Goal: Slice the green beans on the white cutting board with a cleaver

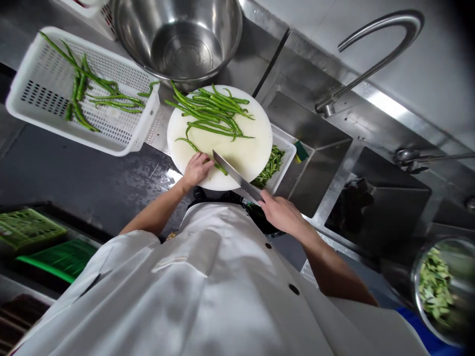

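Observation:
On a round white cutting board (243, 160), my left hand (198, 169) presses down a long green chili pepper (190, 143), its fingers closed round the middle. One end of that pepper sticks out past my fingers toward the knife. My right hand (280, 211) grips the handle of a kitchen knife (237, 176), whose blade points up and left over the board, its tip close to my left fingertips. A pile of long green chili peppers (215, 111) lies across the far part of the board. Cut green pieces (270, 165) fill a white basket partly hidden under the board's right side.
A white perforated basket (124, 146) with several whole peppers stands left. Behind the board is a large steel bowl (232, 44). Sink basins (315, 163) and a curved faucet (411, 29) are on the right. A bowl of cut greens (436, 287) sits at lower right.

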{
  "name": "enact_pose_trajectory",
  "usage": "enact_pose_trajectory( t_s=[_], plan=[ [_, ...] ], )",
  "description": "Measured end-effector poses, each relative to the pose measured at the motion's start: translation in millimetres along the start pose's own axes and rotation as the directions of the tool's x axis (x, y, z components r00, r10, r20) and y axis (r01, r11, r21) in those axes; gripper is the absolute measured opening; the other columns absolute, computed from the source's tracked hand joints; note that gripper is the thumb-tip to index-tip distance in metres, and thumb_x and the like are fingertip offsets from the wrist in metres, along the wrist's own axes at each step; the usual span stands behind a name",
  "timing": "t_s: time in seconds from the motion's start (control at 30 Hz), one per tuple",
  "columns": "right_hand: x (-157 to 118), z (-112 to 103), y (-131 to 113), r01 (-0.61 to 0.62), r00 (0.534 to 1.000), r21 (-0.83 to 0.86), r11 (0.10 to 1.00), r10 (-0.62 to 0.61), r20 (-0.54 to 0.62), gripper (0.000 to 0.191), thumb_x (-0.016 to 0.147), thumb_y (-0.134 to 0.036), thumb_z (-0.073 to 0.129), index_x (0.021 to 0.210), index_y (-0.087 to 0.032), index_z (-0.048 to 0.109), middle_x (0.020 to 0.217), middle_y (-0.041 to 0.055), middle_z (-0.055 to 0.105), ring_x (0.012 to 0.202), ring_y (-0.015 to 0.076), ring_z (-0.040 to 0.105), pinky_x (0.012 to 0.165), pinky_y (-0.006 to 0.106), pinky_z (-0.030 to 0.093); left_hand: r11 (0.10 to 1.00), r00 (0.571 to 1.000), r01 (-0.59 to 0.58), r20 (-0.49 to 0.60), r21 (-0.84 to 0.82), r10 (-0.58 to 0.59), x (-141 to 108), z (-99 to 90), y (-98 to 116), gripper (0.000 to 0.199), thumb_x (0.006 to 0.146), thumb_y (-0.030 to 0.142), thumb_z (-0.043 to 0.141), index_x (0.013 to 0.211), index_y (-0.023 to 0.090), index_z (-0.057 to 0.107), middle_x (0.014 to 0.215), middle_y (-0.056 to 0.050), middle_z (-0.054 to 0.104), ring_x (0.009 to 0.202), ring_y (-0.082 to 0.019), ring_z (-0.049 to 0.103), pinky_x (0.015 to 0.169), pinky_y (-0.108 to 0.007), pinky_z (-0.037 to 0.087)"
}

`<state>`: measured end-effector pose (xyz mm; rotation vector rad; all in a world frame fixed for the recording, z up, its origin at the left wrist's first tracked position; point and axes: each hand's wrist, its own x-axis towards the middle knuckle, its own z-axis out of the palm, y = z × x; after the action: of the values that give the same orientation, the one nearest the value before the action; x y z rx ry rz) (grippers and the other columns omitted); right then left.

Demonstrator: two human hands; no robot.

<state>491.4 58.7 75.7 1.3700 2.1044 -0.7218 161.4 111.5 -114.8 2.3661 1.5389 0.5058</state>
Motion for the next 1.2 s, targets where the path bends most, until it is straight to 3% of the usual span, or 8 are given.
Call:
enact_pose_trajectory(
  t_s=[0.23, 0.43, 0.57, 0.7, 0.8, 0.87, 1.0, 1.2],
  plan=[
    [50.7, -3.1, -20.9, 0.047, 0.999, -0.003, 0.999, -0.047, 0.026, 0.034, 0.115, -0.034, 0.035, 0.139, -0.015, 0.050, 0.106, 0.0175, 0.078, 0.096, 0.0310, 0.075, 0.073, 0.032, 0.041, 0.999, 1.000, -0.016, 0.007, -0.028, 0.016, -0.9, -2.3, 0.4, 0.039, 0.108, 0.027, 0.036, 0.116, 0.022, 0.073, 0.111, -0.013, 0.068, 0.103, -0.027, 0.057, 0.097, -0.045, 0.050],
    [48.1, -16.0, -11.5, 0.100, 0.994, 0.011, 0.995, -0.101, 0.040, 0.033, 0.114, -0.036, 0.037, 0.134, -0.017, 0.055, 0.104, 0.0166, 0.078, 0.096, 0.0331, 0.075, 0.073, 0.033, 0.041, 0.998, 1.000, 0.003, -0.013, -0.068, -0.003, -2.3, 0.4, 1.9, 0.038, 0.108, 0.024, 0.034, 0.115, 0.020, 0.071, 0.108, -0.013, 0.069, 0.102, -0.026, 0.059, 0.098, -0.046, 0.053],
    [72.9, -4.4, -27.5, 0.111, 0.994, 0.069, 0.991, -0.109, -0.027, 0.039, 0.113, -0.032, 0.033, 0.141, -0.012, 0.052, 0.112, 0.0197, 0.077, 0.104, 0.0329, 0.073, 0.080, 0.034, 0.044, 0.999, 0.999, -0.016, -0.029, -0.049, 0.015, -4.5, 0.6, 3.7, 0.037, 0.108, 0.022, 0.033, 0.112, 0.021, 0.070, 0.106, -0.012, 0.069, 0.098, -0.024, 0.059, 0.095, -0.043, 0.054],
    [95.1, 8.3, -35.0, 0.111, 0.993, 0.096, 0.989, -0.105, -0.061, 0.044, 0.113, -0.034, 0.031, 0.146, -0.010, 0.049, 0.110, 0.0191, 0.078, 0.103, 0.0333, 0.073, 0.080, 0.034, 0.044, 0.999, 0.997, 0.011, -0.073, -0.039, -0.014, -4.0, -14.0, -8.6, 0.038, 0.109, 0.023, 0.032, 0.112, 0.020, 0.070, 0.106, -0.014, 0.067, 0.100, -0.026, 0.057, 0.092, -0.043, 0.053],
    [82.9, 1.6, -24.1, 0.105, 0.994, 0.096, 0.990, -0.101, -0.042, 0.039, 0.113, -0.035, 0.034, 0.140, -0.014, 0.053, 0.109, 0.0173, 0.078, 0.102, 0.0322, 0.073, 0.077, 0.033, 0.043, 0.997, 0.991, 0.078, -0.107, 0.003, -0.077, -1.1, -26.7, -24.8, 0.034, 0.107, 0.025, 0.038, 0.115, 0.021, 0.071, 0.116, -0.015, 0.066, 0.107, -0.029, 0.055, 0.095, -0.047, 0.050],
    [64.3, -7.4, -15.2, 0.085, 0.996, 0.069, 0.994, -0.084, -0.013, 0.035, 0.113, -0.035, 0.036, 0.135, -0.016, 0.056, 0.107, 0.0159, 0.078, 0.100, 0.0312, 0.073, 0.075, 0.032, 0.041, 0.998, 0.995, 0.070, -0.066, 0.004, -0.070, 0.5, -29.6, -28.9, 0.032, 0.106, 0.025, 0.041, 0.113, 0.022, 0.072, 0.116, -0.015, 0.066, 0.106, -0.029, 0.055, 0.095, -0.048, 0.048],
    [33.5, -17.6, -8.8, 0.051, 0.998, 0.003, 0.999, -0.051, 0.046, 0.031, 0.113, -0.033, 0.038, 0.133, -0.018, 0.055, 0.102, 0.0143, 0.078, 0.093, 0.0303, 0.074, 0.072, 0.032, 0.038, 1.000, 1.000, -0.006, 0.015, 0.016, 0.006, -0.2, -21.6, -14.4, 0.035, 0.107, 0.026, 0.040, 0.107, 0.023, 0.074, 0.111, -0.013, 0.067, 0.103, -0.028, 0.056, 0.093, -0.046, 0.046],
    [56.6, -5.9, -31.7, 0.050, 0.998, 0.045, 0.998, -0.052, 0.029, 0.036, 0.115, -0.032, 0.034, 0.140, -0.013, 0.050, 0.106, 0.0179, 0.078, 0.096, 0.0301, 0.075, 0.073, 0.032, 0.039, 0.999, 0.999, -0.052, -0.005, -0.012, 0.052, -1.5, -8.6, -3.7, 0.039, 0.110, 0.028, 0.036, 0.113, 0.023, 0.074, 0.107, -0.012, 0.069, 0.097, -0.026, 0.057, 0.090, -0.044, 0.046]
  ],
)
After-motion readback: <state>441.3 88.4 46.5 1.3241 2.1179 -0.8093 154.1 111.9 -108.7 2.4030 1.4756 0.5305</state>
